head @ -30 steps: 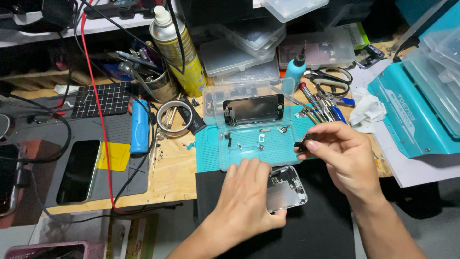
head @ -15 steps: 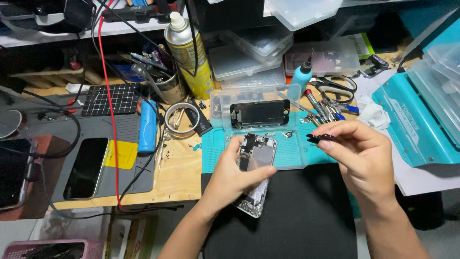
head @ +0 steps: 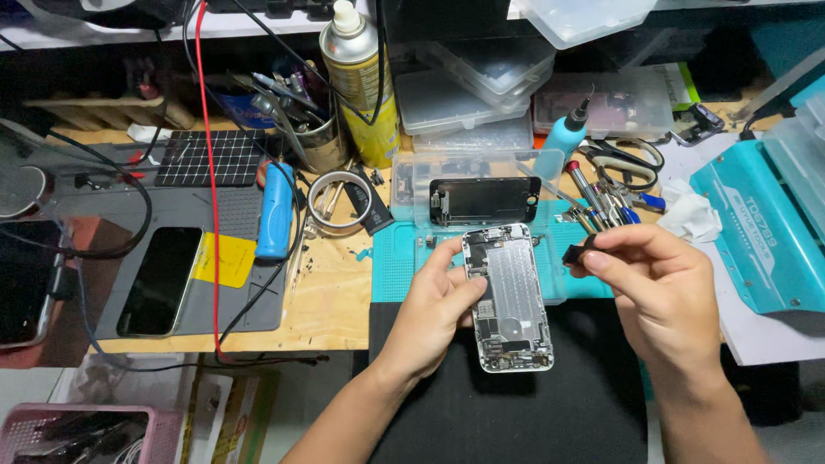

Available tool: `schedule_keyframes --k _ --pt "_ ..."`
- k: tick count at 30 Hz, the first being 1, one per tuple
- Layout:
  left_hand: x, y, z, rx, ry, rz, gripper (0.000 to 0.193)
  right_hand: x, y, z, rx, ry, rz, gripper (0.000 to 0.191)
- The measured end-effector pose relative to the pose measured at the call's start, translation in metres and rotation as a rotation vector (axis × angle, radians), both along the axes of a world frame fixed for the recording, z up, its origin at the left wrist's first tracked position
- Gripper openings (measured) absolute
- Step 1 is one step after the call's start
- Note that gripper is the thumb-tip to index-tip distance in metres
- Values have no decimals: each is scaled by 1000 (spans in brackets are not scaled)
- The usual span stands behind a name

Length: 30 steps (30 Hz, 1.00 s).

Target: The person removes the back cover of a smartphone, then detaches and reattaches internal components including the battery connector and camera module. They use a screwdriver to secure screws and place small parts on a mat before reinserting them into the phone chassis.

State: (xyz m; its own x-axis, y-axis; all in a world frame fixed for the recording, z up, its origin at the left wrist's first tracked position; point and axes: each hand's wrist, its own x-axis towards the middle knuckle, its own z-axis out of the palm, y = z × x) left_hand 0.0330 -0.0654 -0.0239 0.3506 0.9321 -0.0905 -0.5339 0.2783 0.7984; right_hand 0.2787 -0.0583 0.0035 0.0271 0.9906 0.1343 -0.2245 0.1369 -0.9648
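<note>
fingers (head: pixel 447 266) gripping phone housing (head: pixel 509 301), black part (head: pixel 574 254) pinched

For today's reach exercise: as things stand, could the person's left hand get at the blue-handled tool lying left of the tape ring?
Probably not straight away: the left hand is holding up the opened phone housing. The path to the blue-handled tool looks open, crossed only by thin cables.

Cluttered wooden bench (head: pixel 331 296), black mat (head: pixel 559 404), teal mat (head: pixel 395 266)

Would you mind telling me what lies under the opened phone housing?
Under the opened phone housing, held by the left hand, lie a black mat and a teal mat; what it covers is hidden.
</note>
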Motion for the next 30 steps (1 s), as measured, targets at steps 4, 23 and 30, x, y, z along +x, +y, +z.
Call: schedule_keyframes --k 4,23,30 --pt "2 -1 0 -11 -1 -14 44 -4 -1 -5 -45 28 22 21" --pt "17 -16 11 217 101 51 44 1 -5 -20 -139 358 370 12" --pt "19 -13 10 188 82 96 45 -21 -17 -3 128 -96 -20 17"
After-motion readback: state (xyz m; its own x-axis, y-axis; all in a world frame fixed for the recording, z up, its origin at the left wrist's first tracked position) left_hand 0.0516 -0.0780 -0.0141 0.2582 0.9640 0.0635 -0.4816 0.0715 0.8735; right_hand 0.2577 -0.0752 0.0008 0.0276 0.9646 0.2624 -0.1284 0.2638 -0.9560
